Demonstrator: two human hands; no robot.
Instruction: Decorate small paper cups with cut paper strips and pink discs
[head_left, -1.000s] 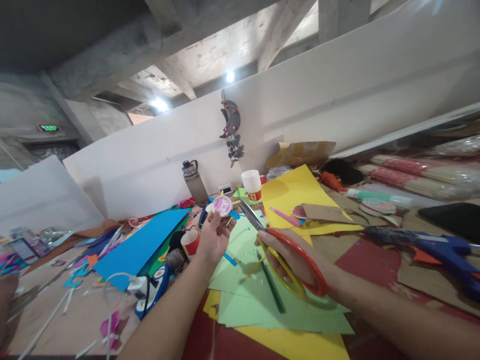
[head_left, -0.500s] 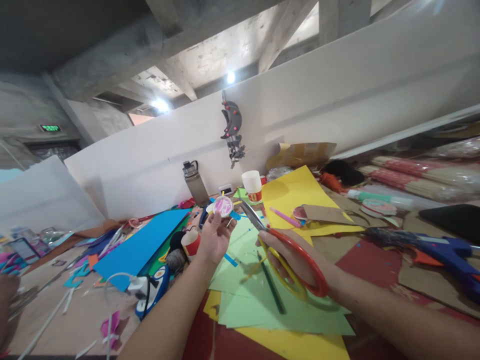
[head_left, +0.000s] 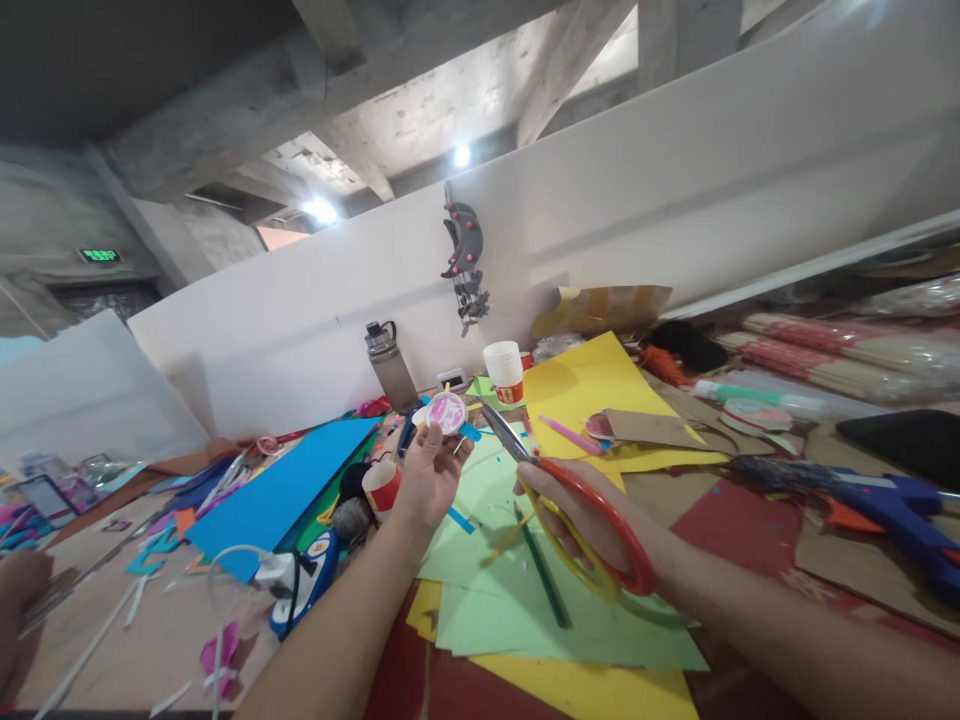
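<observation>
Between the fingers of my left hand (head_left: 435,475) is a small round paper disc (head_left: 448,412), pink and white on its face, with yellow and blue paper strips sticking out around its rim. My right hand (head_left: 574,500) grips scissors (head_left: 634,545) with one red and one yellow handle loop. Their blades (head_left: 504,430) point up and left, close to the disc's right side. Below both hands lie light green paper sheets (head_left: 495,610), bearing a dark green pencil (head_left: 546,575) and a cut blue strip (head_left: 461,520).
Left are a red paper cup (head_left: 381,487), blue paper (head_left: 277,480) and a power strip (head_left: 307,590). Stacked white cups (head_left: 502,362) and a bottle (head_left: 390,365) stand behind. A blue glue gun (head_left: 892,505) lies right. Another person's hand (head_left: 26,580) is at far left.
My hands, the disc and the scissors stay almost in place. The other person's hand at the far left has come slightly further into view.
</observation>
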